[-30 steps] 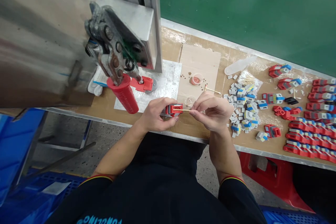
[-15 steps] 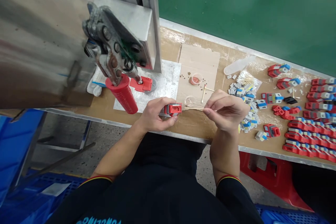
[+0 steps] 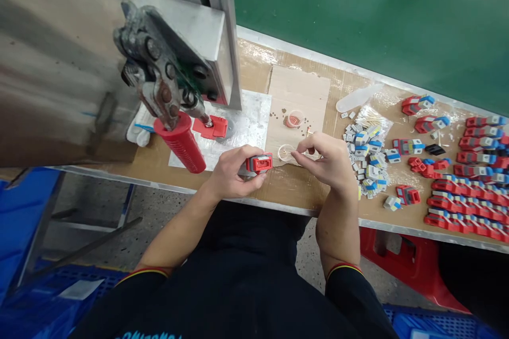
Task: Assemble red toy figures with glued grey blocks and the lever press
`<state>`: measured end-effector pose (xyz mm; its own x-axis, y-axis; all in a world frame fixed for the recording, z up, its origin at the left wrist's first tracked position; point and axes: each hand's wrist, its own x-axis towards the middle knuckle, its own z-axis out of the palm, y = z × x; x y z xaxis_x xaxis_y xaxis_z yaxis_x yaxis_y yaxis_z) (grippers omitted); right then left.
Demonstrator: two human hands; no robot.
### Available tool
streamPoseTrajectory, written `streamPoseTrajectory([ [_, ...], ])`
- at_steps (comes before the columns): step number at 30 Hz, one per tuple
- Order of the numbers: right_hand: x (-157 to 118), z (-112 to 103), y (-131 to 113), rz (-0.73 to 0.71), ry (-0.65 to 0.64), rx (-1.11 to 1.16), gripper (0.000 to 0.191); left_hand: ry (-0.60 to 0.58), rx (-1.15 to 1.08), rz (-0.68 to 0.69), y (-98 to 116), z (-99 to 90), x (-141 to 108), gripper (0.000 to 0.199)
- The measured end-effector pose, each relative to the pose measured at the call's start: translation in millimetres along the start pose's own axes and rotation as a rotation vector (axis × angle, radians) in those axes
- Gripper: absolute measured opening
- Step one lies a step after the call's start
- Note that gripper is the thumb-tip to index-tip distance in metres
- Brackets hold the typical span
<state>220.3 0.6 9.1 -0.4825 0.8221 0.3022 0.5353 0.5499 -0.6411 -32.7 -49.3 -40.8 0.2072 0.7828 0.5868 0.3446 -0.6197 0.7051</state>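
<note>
My left hand point(image 3: 230, 174) grips a small red-and-grey toy vehicle point(image 3: 259, 163) between thumb and fingers, its hollow red end facing up. Pinched in my right hand point(image 3: 329, 161) is a thin cotton swab point(image 3: 289, 153). The swab's tip is inside or just over a small clear cup point(image 3: 280, 155); I cannot tell if it touches the bottom. Behind that stands another clear cup point(image 3: 295, 118) with reddish contents, on a piece of cardboard point(image 3: 300, 85) spotted with brown stains.
A toggle clamp with a red handle point(image 3: 181, 143) rises at left over a red part point(image 3: 214, 126). To the right lie a heap of grey, blue and yellow pieces point(image 3: 371, 161), a bag of cotton swabs point(image 3: 369, 116) and rows of red toy vehicles point(image 3: 469, 201). A red stool point(image 3: 401, 270) stands below.
My right hand has moved left, carrying the swab's tip to the clear cup. My left hand keeps its hold on the toy vehicle. The whole view has shifted slightly.
</note>
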Motion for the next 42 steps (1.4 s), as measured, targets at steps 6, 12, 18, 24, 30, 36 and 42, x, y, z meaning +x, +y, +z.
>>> streamPoseTrajectory([
  [6, -3.5, -4.3, -8.1, -0.034, 0.218, 0.186, 0.025, -0.014, -0.012, 0.009, 0.1, 1.1, 0.1, 0.032],
  [12, 0.7, 2.0, -3.2, -0.036, -0.005, -0.002, 0.019, -0.025, -0.007, 0.002, 0.6, 0.4, 0.0, 0.032],
  [18, -0.4, -3.1, -7.5, -0.067, 0.127, 0.065, 0.022, -0.036, 0.013, 0.006, 1.7, -0.8, 1.6, 0.030],
  [24, -1.4, 2.1, -15.1, -0.177, 0.397, 0.358, 0.026, -0.042, 0.036, 0.014, 3.7, -1.4, 3.9, 0.025],
  [30, 1.1, 9.7, -23.1, -0.226, 0.277, 0.452, 0.025, -0.050, 0.065, 0.022, 3.6, -1.7, 4.3, 0.023],
  [36, 2.0, 10.7, -23.6, -0.211, 0.248, 0.396, 0.026, -0.047, 0.062, 0.035, 3.7, -0.7, 4.4, 0.023],
  [42, 2.6, 10.3, -23.1, -0.211, 0.228, 0.378, 0.025, -0.045, 0.049, 0.029, 3.2, -0.2, 4.1, 0.025],
])
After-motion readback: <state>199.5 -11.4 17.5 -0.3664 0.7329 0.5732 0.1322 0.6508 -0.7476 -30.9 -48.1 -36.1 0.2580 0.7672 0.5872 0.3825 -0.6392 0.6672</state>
